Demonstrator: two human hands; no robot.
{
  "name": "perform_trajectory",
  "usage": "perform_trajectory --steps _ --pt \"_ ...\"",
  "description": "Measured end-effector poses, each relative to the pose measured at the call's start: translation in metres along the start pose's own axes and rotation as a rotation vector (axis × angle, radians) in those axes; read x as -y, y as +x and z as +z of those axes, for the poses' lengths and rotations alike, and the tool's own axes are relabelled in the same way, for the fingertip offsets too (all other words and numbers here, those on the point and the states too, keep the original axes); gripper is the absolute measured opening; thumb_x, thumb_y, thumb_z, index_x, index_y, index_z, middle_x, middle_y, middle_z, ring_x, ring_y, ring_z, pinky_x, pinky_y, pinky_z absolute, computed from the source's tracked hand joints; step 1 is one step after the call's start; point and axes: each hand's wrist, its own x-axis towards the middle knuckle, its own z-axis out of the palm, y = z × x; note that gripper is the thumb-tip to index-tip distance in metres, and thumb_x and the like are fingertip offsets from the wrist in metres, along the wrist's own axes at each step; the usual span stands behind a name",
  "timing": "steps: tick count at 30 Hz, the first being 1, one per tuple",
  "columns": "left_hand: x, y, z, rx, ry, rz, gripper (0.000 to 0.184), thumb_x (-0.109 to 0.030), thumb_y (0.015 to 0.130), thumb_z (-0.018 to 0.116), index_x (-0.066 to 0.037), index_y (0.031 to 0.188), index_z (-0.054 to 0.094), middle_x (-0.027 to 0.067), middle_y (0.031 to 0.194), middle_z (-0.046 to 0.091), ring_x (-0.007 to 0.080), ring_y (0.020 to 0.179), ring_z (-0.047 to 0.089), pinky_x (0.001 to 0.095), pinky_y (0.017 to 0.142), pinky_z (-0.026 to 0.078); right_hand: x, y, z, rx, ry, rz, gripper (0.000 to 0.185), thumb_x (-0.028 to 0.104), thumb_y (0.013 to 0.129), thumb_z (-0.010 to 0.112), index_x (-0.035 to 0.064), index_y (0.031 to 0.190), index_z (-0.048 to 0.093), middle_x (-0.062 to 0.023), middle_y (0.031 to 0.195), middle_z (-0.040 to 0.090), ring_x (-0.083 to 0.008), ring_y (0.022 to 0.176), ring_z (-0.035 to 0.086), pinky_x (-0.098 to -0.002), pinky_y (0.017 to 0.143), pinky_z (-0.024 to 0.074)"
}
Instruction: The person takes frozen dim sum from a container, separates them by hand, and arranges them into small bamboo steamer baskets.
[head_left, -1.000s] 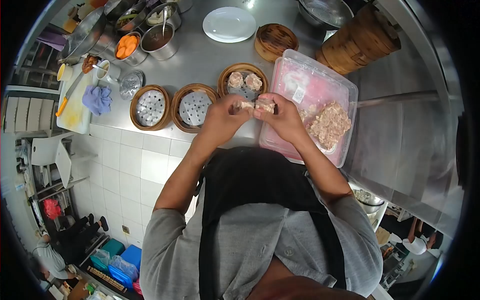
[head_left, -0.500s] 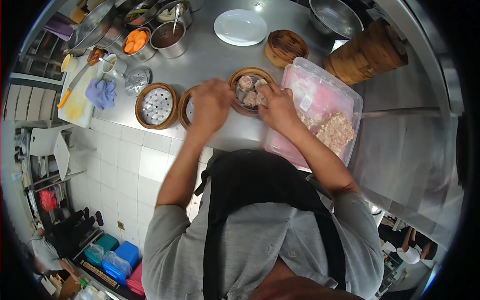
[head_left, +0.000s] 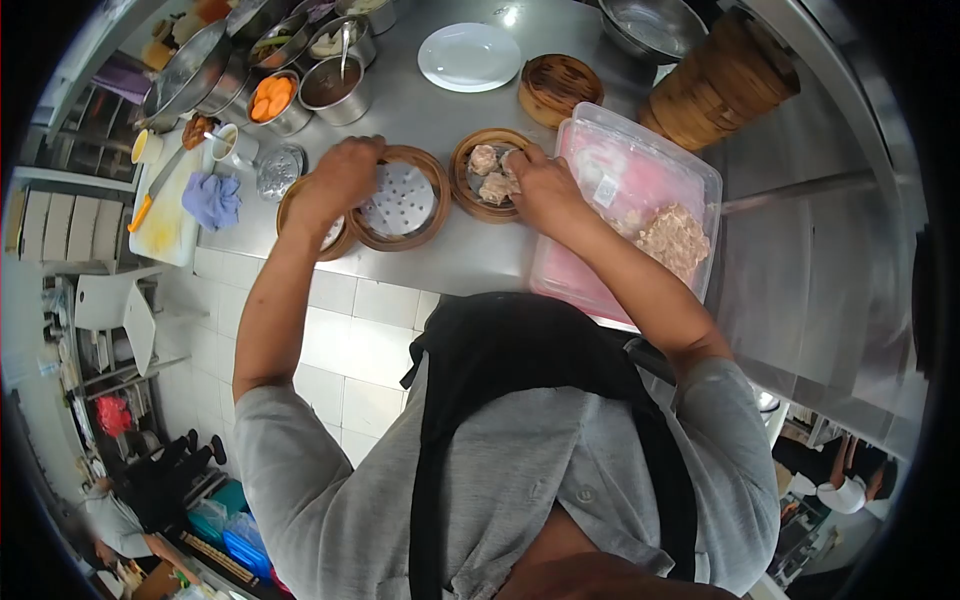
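My left hand [head_left: 345,180] is at the left rim of the middle bamboo steamer [head_left: 437,215], its fingers bent over the edge. That steamer has a perforated metal liner [head_left: 402,200] with nothing on it. Partly under my left forearm sits another lined steamer [head_left: 338,246]. My right hand [head_left: 545,190] reaches into the right steamer [head_left: 462,190], fingers on a dumpling at its right side. More meat dumplings [head_left: 494,188] stand beside it. Right of my right hand lies a clear plastic box [head_left: 712,190] with a mound of minced filling [head_left: 674,240].
A white plate [head_left: 470,57], a lidded steamer [head_left: 560,90] and stacked steamers [head_left: 715,80] stand at the back. Sauce [head_left: 335,92] and carrot pots [head_left: 280,104] are at left, beside a blue cloth [head_left: 211,200] and a knife [head_left: 158,190] on a board. Other people appear at both lower edges.
Both hands parted from above the steamers. The dumplings they held are now in the right steamer. My left hand moved left to the middle steamer, which sits closer against the left one.
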Motion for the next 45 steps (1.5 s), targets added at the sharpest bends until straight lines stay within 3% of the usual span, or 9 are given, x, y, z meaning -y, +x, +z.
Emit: perform_trajectory --steps 5,11,21,27,31,34,38,41,45 --pt "-0.004 0.007 -0.061 -0.117 -0.092 -0.066 0.032 -0.007 0.083 0.057 0.001 0.114 0.061 0.0251 0.103 0.065 0.0402 0.102 0.061 0.0453 0.089 0.048 0.0 -0.001 0.01 -0.047 0.109 0.023 0.046 0.017 0.076 0.073 0.0042 0.117 0.056 -0.0176 0.115 0.056 -0.0386 0.101 0.059 -0.0475 0.093 0.0427" --pt "-0.023 0.038 -0.044 -0.138 -0.267 -0.064 0.028 -0.01 0.081 0.057 0.002 0.105 0.065 0.0276 0.099 0.065 0.0418 0.097 0.063 0.0441 0.084 0.049 -0.003 -0.033 0.007 -0.227 -0.112 -0.149 0.049 0.029 0.081 0.071 0.0023 0.121 0.061 -0.0212 0.132 0.052 -0.0396 0.125 0.049 -0.044 0.109 0.0346" --pt "-0.081 0.074 0.03 0.016 -0.317 -0.225 0.026 -0.013 0.077 0.055 0.004 0.093 0.067 0.0291 0.099 0.066 0.0441 0.1 0.062 0.0475 0.089 0.048 -0.102 -0.145 -0.087 -0.286 0.274 0.318 0.044 0.026 0.085 0.07 0.0014 0.12 0.063 -0.0217 0.131 0.056 -0.0364 0.121 0.054 -0.0409 0.101 0.0447" --pt "-0.075 0.079 0.04 -0.062 -0.383 -0.196 0.022 -0.015 0.076 0.059 0.004 0.084 0.068 0.0248 0.079 0.068 0.0367 0.082 0.068 0.0432 0.075 0.052 -0.046 -0.133 -0.045 -0.171 0.01 0.208 0.088 0.036 0.069 0.079 0.0006 0.14 0.043 -0.0233 0.132 0.053 -0.0378 0.126 0.048 -0.0461 0.11 0.0321" --pt "-0.097 0.071 0.028 -0.144 -0.241 -0.2 0.038 -0.014 0.08 0.062 0.002 0.115 0.064 0.027 0.102 0.066 0.0371 0.099 0.065 0.04 0.088 0.05 -0.046 -0.108 -0.026 0.025 0.044 0.334 0.096 0.035 0.068 0.078 0.0 0.145 0.033 -0.027 0.132 0.049 -0.0405 0.124 0.047 -0.0503 0.111 0.0283" --pt "-0.134 0.053 0.021 -0.386 -0.289 0.141 0.049 -0.019 0.085 0.066 0.003 0.128 0.055 0.0256 0.12 0.062 0.0338 0.108 0.062 0.038 0.092 0.049 -0.053 -0.111 -0.029 -0.097 0.109 0.359 0.093 0.03 0.068 0.077 0.0 0.145 0.034 -0.0283 0.13 0.048 -0.0421 0.121 0.048 -0.0486 0.109 0.0328" --pt "-0.218 0.032 0.021 0.08 -0.954 0.129 0.049 -0.022 0.089 0.068 0.005 0.127 0.054 0.0154 0.115 0.064 0.0189 0.101 0.062 0.0317 0.084 0.052 -0.054 -0.126 -0.051 -0.257 0.27 0.182 0.095 0.024 0.066 0.078 -0.0025 0.145 0.032 -0.0272 0.132 0.046 -0.042 0.121 0.048 -0.0461 0.107 0.0359" --pt "-0.226 0.052 0.04 0.541 -1.309 0.09 0.046 -0.022 0.089 0.067 0.005 0.123 0.054 0.0162 0.11 0.064 0.0185 0.094 0.064 0.0297 0.076 0.054 -0.051 -0.13 -0.066 -0.399 0.337 -0.019 0.094 0.022 0.069 0.081 -0.0035 0.145 0.032 -0.025 0.134 0.045 -0.0377 0.123 0.047 -0.0415 0.106 0.0381" --pt "-0.243 0.043 0.052 0.3 -1.56 0.047 0.04 -0.016 0.089 0.068 0.005 0.119 0.053 0.0088 0.102 0.065 0.0113 0.089 0.062 0.027 0.068 0.053 -0.064 -0.136 -0.048 -0.551 1.156 0.266 0.08 0.035 0.082 0.077 -0.0047 0.14 0.038 -0.0195 0.129 0.05 -0.0253 0.122 0.049 -0.0338 0.1 0.0408"
